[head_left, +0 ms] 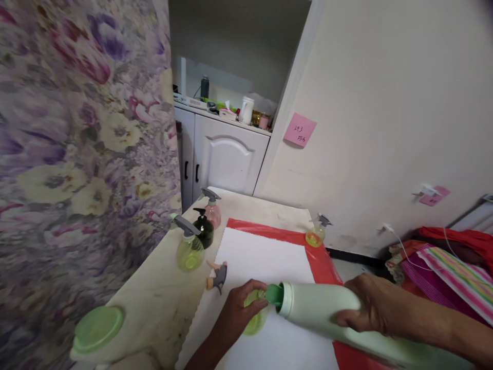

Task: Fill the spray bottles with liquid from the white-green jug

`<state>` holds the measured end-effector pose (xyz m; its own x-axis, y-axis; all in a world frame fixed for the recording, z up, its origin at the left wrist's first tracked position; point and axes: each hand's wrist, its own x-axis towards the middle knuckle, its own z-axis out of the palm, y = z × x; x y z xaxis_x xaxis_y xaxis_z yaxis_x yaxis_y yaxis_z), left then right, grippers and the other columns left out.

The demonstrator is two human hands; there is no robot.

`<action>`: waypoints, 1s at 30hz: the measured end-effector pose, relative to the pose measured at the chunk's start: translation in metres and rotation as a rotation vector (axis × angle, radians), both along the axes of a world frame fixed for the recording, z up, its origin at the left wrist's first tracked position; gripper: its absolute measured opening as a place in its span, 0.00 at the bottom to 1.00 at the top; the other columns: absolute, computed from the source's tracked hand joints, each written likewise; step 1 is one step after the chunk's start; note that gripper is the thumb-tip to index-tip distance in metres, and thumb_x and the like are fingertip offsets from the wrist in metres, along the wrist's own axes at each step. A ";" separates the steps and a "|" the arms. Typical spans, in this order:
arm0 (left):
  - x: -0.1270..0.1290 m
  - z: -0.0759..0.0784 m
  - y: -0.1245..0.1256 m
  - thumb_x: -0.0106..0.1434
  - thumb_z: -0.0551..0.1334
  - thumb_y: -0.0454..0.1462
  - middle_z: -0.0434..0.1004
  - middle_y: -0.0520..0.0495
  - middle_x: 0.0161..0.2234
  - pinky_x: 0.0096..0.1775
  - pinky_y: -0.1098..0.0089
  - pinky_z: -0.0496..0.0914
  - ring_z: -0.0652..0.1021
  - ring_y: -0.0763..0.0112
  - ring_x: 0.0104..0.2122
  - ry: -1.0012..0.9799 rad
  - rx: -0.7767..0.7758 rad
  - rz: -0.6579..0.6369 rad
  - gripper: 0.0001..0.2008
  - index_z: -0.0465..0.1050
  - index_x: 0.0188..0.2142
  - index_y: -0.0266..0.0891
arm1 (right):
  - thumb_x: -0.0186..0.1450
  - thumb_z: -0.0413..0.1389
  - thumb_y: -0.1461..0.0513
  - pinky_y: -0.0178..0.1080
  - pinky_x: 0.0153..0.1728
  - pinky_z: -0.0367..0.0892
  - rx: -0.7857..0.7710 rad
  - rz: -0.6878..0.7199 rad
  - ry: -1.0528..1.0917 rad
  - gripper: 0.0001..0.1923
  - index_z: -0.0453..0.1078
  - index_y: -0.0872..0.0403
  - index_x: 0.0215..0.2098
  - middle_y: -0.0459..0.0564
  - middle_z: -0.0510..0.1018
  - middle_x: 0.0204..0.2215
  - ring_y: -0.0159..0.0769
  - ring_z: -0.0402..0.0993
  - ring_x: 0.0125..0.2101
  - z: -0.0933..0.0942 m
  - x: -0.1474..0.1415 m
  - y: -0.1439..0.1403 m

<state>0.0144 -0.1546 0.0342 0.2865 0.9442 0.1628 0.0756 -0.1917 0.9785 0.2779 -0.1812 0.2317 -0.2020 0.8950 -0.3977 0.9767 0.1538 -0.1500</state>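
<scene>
Over the white cloth point(265, 257), a tipped pale green jug point(327, 313), gripped by the right hand point(365, 308), met the small yellow-green bottle point(256, 313) clasped in left-hand fingers point(246, 303). Any wobble could have spilled liquid onto the cloth.

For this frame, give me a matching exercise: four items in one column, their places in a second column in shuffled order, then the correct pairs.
Items:
1. large pale green bottle
2. detached spray head
3. pink sticky note
4. round green lid

Places:
A. stuck on the wall
B. lying at the white cloth's left edge
C. tilted in the right hand, spout at the small yellow-green bottle in the left hand
D. near left corner of the table

Pairs: 1-C, 2-B, 3-A, 4-D
</scene>
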 end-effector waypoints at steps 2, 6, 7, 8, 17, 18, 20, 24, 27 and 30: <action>0.000 0.000 0.000 0.59 0.63 0.39 0.80 0.51 0.37 0.45 0.68 0.66 0.77 0.64 0.40 0.007 -0.003 0.003 0.09 0.75 0.39 0.42 | 0.56 0.55 0.42 0.34 0.21 0.54 -0.006 -0.003 -0.005 0.24 0.72 0.56 0.27 0.53 0.79 0.25 0.37 0.71 0.25 0.001 -0.001 0.000; 0.001 0.000 0.000 0.59 0.63 0.40 0.80 0.51 0.37 0.45 0.68 0.66 0.78 0.64 0.40 0.011 -0.008 0.004 0.09 0.75 0.40 0.42 | 0.56 0.55 0.43 0.34 0.21 0.54 -0.002 -0.015 -0.006 0.25 0.73 0.57 0.29 0.54 0.80 0.26 0.37 0.71 0.25 0.002 -0.001 -0.001; 0.001 0.000 0.000 0.59 0.63 0.40 0.80 0.51 0.37 0.44 0.68 0.66 0.78 0.64 0.40 0.008 -0.009 0.004 0.09 0.75 0.40 0.42 | 0.56 0.55 0.43 0.34 0.21 0.54 -0.008 -0.012 0.004 0.25 0.73 0.57 0.29 0.53 0.79 0.26 0.37 0.71 0.24 0.002 -0.001 -0.001; 0.001 0.000 -0.001 0.59 0.63 0.40 0.81 0.51 0.37 0.44 0.68 0.66 0.78 0.64 0.40 0.005 -0.010 0.002 0.09 0.75 0.40 0.42 | 0.56 0.55 0.43 0.34 0.20 0.53 -0.016 -0.008 0.012 0.25 0.73 0.57 0.28 0.53 0.79 0.25 0.36 0.70 0.23 0.002 -0.001 -0.001; 0.000 -0.001 0.000 0.59 0.63 0.40 0.81 0.52 0.36 0.44 0.69 0.66 0.78 0.65 0.40 0.003 0.000 0.000 0.09 0.75 0.39 0.43 | 0.56 0.55 0.42 0.33 0.19 0.52 -0.012 -0.009 0.005 0.25 0.72 0.57 0.26 0.51 0.76 0.23 0.34 0.67 0.22 0.004 -0.003 -0.001; 0.000 -0.001 0.000 0.59 0.63 0.40 0.81 0.52 0.36 0.44 0.69 0.66 0.78 0.65 0.40 0.005 0.000 0.001 0.09 0.75 0.40 0.43 | 0.56 0.55 0.42 0.33 0.19 0.51 -0.020 -0.013 0.011 0.25 0.72 0.57 0.26 0.51 0.76 0.23 0.33 0.67 0.22 0.004 -0.003 -0.001; 0.000 -0.001 -0.001 0.59 0.63 0.40 0.80 0.52 0.36 0.44 0.69 0.66 0.78 0.64 0.40 0.011 0.002 0.002 0.09 0.75 0.40 0.43 | 0.56 0.55 0.43 0.33 0.19 0.52 -0.027 -0.020 0.013 0.24 0.72 0.57 0.27 0.50 0.76 0.22 0.33 0.67 0.22 0.004 -0.004 0.000; 0.000 0.000 -0.001 0.60 0.63 0.40 0.81 0.52 0.37 0.45 0.69 0.66 0.78 0.64 0.40 0.011 0.007 -0.003 0.09 0.75 0.40 0.43 | 0.56 0.56 0.43 0.33 0.20 0.52 -0.009 -0.006 0.005 0.24 0.72 0.56 0.28 0.50 0.76 0.22 0.34 0.68 0.22 0.003 -0.002 0.000; 0.000 0.001 -0.001 0.59 0.63 0.40 0.81 0.51 0.37 0.45 0.68 0.67 0.78 0.64 0.40 0.015 0.008 0.001 0.09 0.76 0.40 0.42 | 0.56 0.55 0.42 0.33 0.19 0.52 -0.014 -0.007 -0.002 0.25 0.72 0.56 0.27 0.50 0.76 0.22 0.34 0.69 0.22 0.004 -0.002 0.000; 0.000 0.001 0.000 0.59 0.63 0.40 0.81 0.51 0.38 0.45 0.68 0.67 0.78 0.63 0.41 0.003 0.010 -0.001 0.09 0.76 0.40 0.42 | 0.57 0.55 0.43 0.33 0.20 0.53 -0.025 -0.012 -0.005 0.24 0.72 0.56 0.27 0.51 0.77 0.23 0.36 0.71 0.23 0.008 -0.005 -0.001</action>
